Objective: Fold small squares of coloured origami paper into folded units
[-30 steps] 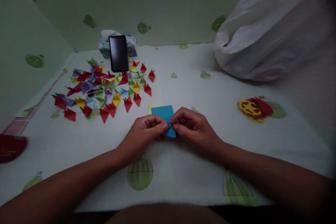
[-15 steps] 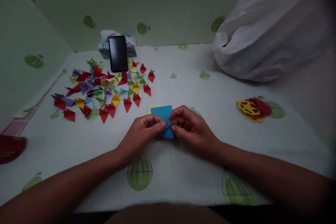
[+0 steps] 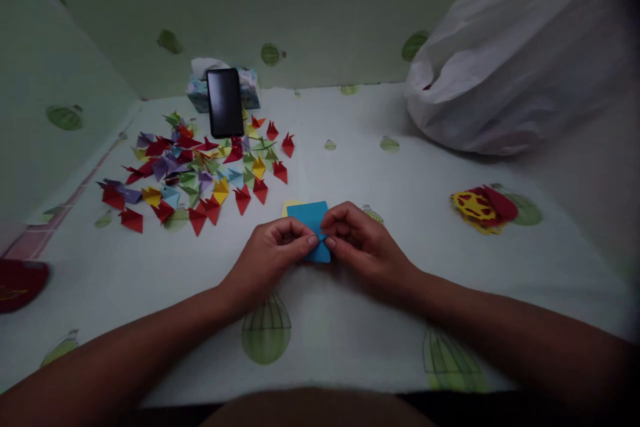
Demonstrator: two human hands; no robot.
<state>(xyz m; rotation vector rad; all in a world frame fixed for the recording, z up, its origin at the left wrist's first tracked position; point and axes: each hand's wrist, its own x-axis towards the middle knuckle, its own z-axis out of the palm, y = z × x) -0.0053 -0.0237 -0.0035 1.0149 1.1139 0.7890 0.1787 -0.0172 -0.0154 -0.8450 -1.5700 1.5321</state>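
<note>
A small folded piece of blue paper (image 3: 321, 239) is pinched between my two hands, mostly hidden by the fingertips. My left hand (image 3: 274, 248) grips its left side between thumb and curled fingers. On the other side, the thumb and fingers of my right hand (image 3: 364, 248) close on it. Right beneath lies a stack of square paper sheets (image 3: 307, 212), blue on top with a yellow edge showing at the upper left. Many small folded paper cranes (image 3: 197, 217) in red, purple, green, yellow and blue are spread out to the left, beyond my left hand.
A black phone (image 3: 225, 103) leans against a tissue box (image 3: 199, 95) behind the cranes. At the back right stands a large white plastic bag (image 3: 493, 80). Yellow and red cut-out pieces (image 3: 475, 205) lie on the right, and a dark red item (image 3: 23, 283) at the left edge.
Both hands stay nearly in place over the stack. The fingertips have shifted very slightly around the small blue paper, and less of it shows now.
</note>
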